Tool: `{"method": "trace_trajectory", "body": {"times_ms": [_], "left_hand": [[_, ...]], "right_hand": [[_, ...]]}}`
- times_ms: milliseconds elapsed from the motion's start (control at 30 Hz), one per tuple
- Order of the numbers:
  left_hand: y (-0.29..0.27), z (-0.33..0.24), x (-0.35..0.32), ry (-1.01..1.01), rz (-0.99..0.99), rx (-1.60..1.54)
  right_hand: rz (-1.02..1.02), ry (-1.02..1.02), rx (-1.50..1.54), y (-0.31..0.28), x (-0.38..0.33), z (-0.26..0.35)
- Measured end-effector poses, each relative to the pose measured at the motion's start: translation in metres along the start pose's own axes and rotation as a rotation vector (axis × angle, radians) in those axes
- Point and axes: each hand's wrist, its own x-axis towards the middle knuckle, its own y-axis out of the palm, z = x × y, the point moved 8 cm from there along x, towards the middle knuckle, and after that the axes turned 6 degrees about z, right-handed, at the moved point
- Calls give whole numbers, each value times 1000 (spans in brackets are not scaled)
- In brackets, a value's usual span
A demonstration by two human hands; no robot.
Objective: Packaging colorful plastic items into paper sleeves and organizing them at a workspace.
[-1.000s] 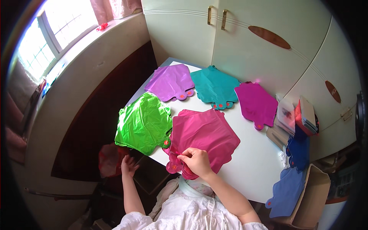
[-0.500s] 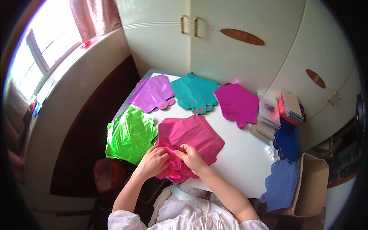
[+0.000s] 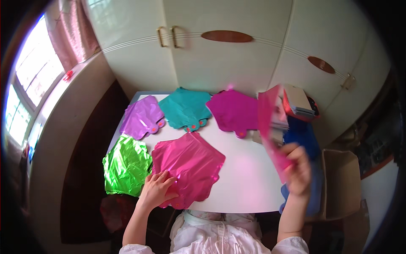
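Note:
My left hand lies flat, fingers spread, on the near left part of a stack of shiny pink foil sheets. The stack has a pointed far end and a scalloped near edge. Off to the right, my right hand is raised above the table and grips one pink foil sheet by its lower end. This sheet stands up nearly edge-on and is blurred by motion. It covers part of the magenta foil stack and the boxes behind.
Green, lilac and teal foil sheets lie around the white table. At the right are a red container of cards, blue foil sheets and an open cardboard box. Cabinet doors stand behind.
Both hands were together at the pink stack's near edge. My right hand has moved away to the right with one pink sheet; my left has flattened onto the stack. The view has shifted right.

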Motion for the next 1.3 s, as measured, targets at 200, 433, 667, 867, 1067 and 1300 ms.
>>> {"method": "trace_trajectory", "body": {"times_ms": [200,433,667,867,1067,1300], "left_hand": [[-56,-70,28,181,-345,-93],[-52,-189,95,683,-220,-90],[30,-306,209,908,-337,123],[65,-341,237,1053,-398,278],[62,-335,238,1117,-405,178],[55,-331,242,1056,-346,144]], "right_hand": [[532,219,-448,103,-63,-74],[410,260,-866,131,-120,-118],[296,290,-1059,117,-117,-124],[199,264,-982,65,-130,-83],[-92,775,-1451,-52,-179,-64],[-273,656,-1392,-62,-200,-81]]}}
